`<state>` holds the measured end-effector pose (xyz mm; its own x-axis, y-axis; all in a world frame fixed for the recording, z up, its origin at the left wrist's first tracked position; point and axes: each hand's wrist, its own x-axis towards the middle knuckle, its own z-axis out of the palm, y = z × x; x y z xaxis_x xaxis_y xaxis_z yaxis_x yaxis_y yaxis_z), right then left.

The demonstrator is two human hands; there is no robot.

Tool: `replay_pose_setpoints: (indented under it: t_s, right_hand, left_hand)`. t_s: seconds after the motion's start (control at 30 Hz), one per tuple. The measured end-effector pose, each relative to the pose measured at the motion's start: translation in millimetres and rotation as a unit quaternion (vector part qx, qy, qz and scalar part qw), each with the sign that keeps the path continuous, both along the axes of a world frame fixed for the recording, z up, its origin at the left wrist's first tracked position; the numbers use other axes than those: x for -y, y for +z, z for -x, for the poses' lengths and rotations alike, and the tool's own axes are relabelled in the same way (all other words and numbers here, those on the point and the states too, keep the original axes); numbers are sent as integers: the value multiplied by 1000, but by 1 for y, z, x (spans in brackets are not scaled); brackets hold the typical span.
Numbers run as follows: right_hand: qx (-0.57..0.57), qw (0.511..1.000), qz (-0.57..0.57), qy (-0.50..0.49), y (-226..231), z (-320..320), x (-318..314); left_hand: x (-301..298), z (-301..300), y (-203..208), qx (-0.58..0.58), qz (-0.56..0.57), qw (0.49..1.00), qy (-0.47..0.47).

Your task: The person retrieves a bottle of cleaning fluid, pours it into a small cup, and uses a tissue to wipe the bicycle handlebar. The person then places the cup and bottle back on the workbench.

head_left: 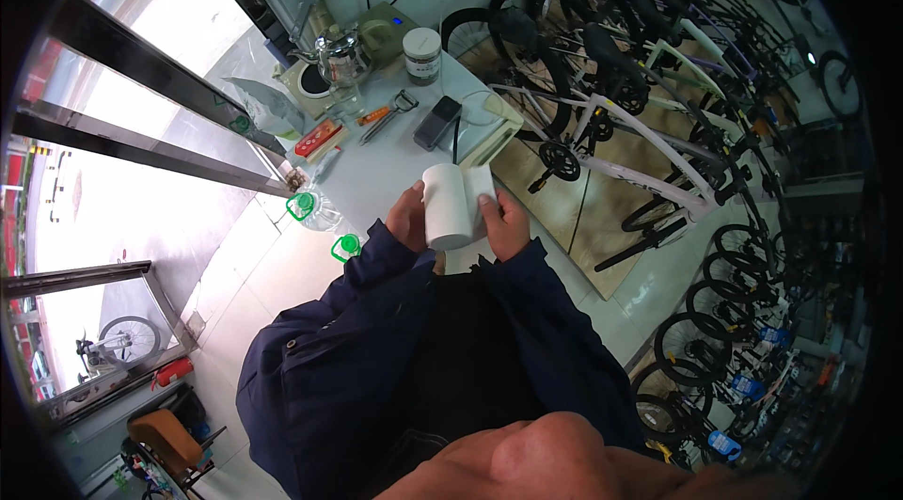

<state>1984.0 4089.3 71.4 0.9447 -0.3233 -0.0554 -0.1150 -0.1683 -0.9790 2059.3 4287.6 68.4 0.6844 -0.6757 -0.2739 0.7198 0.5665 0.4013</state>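
Fingers of the left hand (406, 216) curl round the left side of a plain white tube-shaped roll (447, 206) that looks like paper. On its other side, the right hand (508, 225) pinches a flat white piece (481, 184) with the thumb in front; the fingers behind are hidden. The roll is in front of the body, tipped a little, by the near edge of a smooth pale grey table (376, 161). It is already up in the hands, and the flat piece sticks out beside it. I cannot tell if the two are joined, so how much is left is hard to say; it looks only part done.

On the table lie a dark grey, box-like gadget (437, 123), a metal tool with an orange handle (373, 115) and a long red box (318, 138). Farther back stand a clear jar with a white lid (422, 56) and a shiny silver kettle (340, 53). To the right, a white metal bike (649, 183) stands near a tan wooden board (583, 241). More bikes with black tyres crowd past it. Far left is a glass doorway with a dark frame (122, 25).
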Motion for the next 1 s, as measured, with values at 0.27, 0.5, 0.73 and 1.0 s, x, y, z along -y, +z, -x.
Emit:
replay_pose_setpoints:
  t_s: [0.27,0.5,0.73,1.0]
  right_hand:
    - [39,990,49,-124,22,21,70]
    - [0,994,14,-109,41,41,116]
    - [63,944,15,322,35,-37,56]
    - [-295,792,-13,535,-22,-38,32]
  left_hand:
    - [-29,-13,-8,92,-146,985,-15]
    - [-46,-21,14,194,-158,967,-45]
    - [-42,-15,41,246,-157,945,-146]
    - [-81,-26,-11,218,-275,931,-104]
